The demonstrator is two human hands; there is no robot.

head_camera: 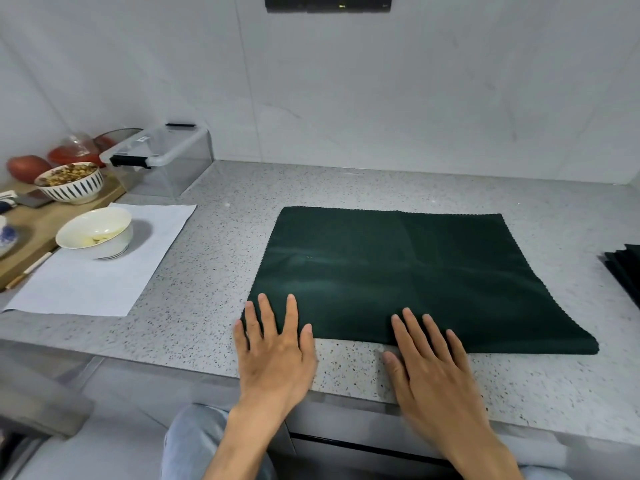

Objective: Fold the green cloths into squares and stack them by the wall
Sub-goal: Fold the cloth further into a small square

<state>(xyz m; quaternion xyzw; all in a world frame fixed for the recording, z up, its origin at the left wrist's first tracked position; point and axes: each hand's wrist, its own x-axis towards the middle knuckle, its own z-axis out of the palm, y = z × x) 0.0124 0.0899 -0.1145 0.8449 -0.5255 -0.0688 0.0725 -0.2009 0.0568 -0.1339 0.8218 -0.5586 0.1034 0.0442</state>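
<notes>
Green cloth (pixel 408 271) lies spread flat on the speckled grey countertop (pixel 214 258), folded over once so that its doubled edge runs along the near side, close to the counter's front lip. Faint crease lines cross its surface, and its far and right edges are scalloped.

Both hands rest palm-down with straight, spread fingers, gripping nothing. On the left hand (pixel 273 344) the fingertips press the near left corner of the cloth, and the palm sits on bare counter. Similarly, the right hand (pixel 433 362) lays its fingertips on the near folded edge about midway along, the thumb on the counter just in front of the cloth.

At the far right edge of view, well apart from the spread cloth, a stack of dark folded cloths (pixel 625 268) sits on the counter, cut off by the frame.

To the left lies a white sheet of paper (pixel 104 271) with a white bowl (pixel 95 232) standing on it. Beyond that, a wooden board (pixel 41 220) carries a striped bowl (pixel 69 181) of mixed food, and a clear plastic storage box (pixel 162 161) stands against the wall (pixel 346 98).
</notes>
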